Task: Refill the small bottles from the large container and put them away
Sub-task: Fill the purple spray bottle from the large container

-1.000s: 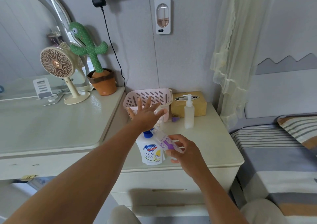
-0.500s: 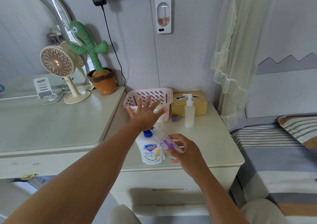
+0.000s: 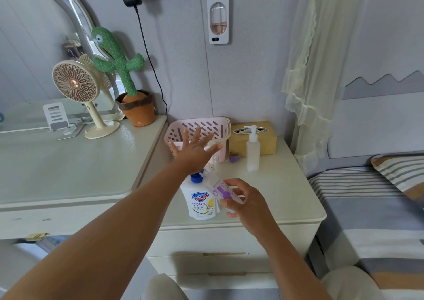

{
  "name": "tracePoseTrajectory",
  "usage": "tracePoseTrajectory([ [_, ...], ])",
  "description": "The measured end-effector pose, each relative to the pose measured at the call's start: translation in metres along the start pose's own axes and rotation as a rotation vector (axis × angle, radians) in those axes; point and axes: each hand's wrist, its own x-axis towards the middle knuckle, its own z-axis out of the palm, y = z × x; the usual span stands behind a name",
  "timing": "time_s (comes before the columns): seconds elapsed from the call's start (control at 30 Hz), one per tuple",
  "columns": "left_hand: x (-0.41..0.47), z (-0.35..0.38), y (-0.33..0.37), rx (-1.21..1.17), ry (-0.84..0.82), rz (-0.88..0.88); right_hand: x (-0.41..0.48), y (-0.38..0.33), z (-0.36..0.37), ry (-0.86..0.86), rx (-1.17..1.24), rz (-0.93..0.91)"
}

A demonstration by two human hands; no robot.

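My left hand [image 3: 195, 154] is spread wide with straight fingers, in front of the pink basket [image 3: 199, 125]. My right hand [image 3: 244, 200] grips the small rabbit-print bottle [image 3: 219, 188], tilted beside the blue-capped refill pouch [image 3: 202, 204] standing on the bench [image 3: 282, 198].

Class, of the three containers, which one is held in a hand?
The small clear bottle with the purple rabbit print, tilted in the right hand. The white pump bottle and blue-capped refill pouch stand upright.
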Motion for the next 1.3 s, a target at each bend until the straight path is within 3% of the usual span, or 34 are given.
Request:
tracePoseTrajectory([
  [0.8,0.000,0.006,-0.004,0.009,-0.025,0.002,0.003,0.008,0.008,0.005,0.100,0.054],
  [1.3,0.028,-0.018,-0.017,0.081,0.158,0.018,0.024,0.004,0.007,-0.007,0.283,0.081],
])
